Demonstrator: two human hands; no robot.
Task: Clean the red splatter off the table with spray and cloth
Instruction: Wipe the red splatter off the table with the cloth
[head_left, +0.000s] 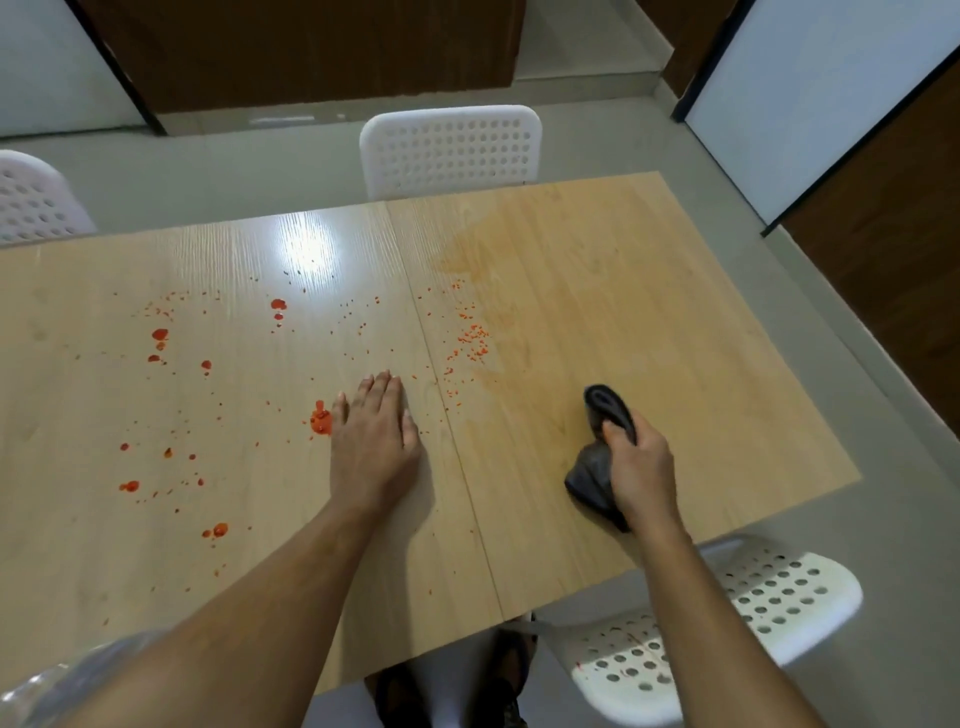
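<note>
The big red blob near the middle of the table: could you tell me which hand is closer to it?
Left. The left hand lies flat on the table with its little-finger edge right beside the red blob. The right hand grips the dark cloth far off to the blob's right.

White perforated chairs (451, 150) stand around the light wood table (623, 291) on a grey floor (597, 130), dark wood panels (311, 47) behind, lamp glare (309, 249) near the table's far edge.

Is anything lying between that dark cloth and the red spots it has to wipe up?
Only the left hand, resting flat on the table, sits between the cloth in the right hand and the big red blob. The fine red specks ahead have a free path.
</note>
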